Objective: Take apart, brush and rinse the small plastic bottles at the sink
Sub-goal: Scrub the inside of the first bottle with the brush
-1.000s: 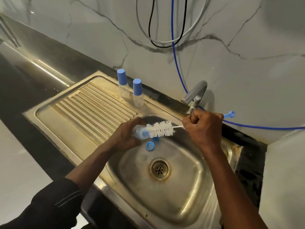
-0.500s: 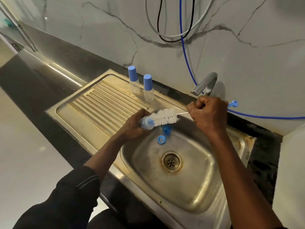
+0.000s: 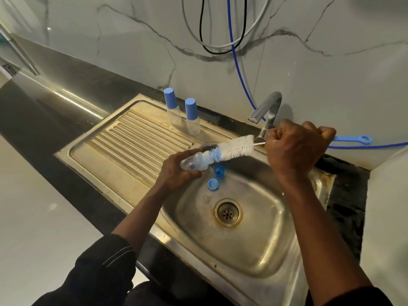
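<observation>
Since half a second ago the right hand has shifted to the right of the tap, and more of the bottle shows above the left hand.

We note the left hand's fingers curled round the bottle from below. They hold it nearly level, mouth toward the right, over the left rim of the sink basin. The right hand is closed in a fist round the bottle brush, and the blue handle end sticks out past the fist. The brush tip meets the bottle's mouth, with most of the white bristles outside. We cannot tell how far the tip is in.

Edges and room:
- The basin lies open below both hands, with the drain near its middle.
- A blue cap and a blue ring lie on the basin slope just beneath the bottle, near each other.
- The tap spout is just behind the brush wire, near the right knuckles.
- A capped bottle and a second capped bottle stand upright at the back of the drainboard, apart from the hands.

Appearance: the held bottle is small, clear plastic and uncapped. Its neck is pale and blue where the bristles blur the detail.
</observation>
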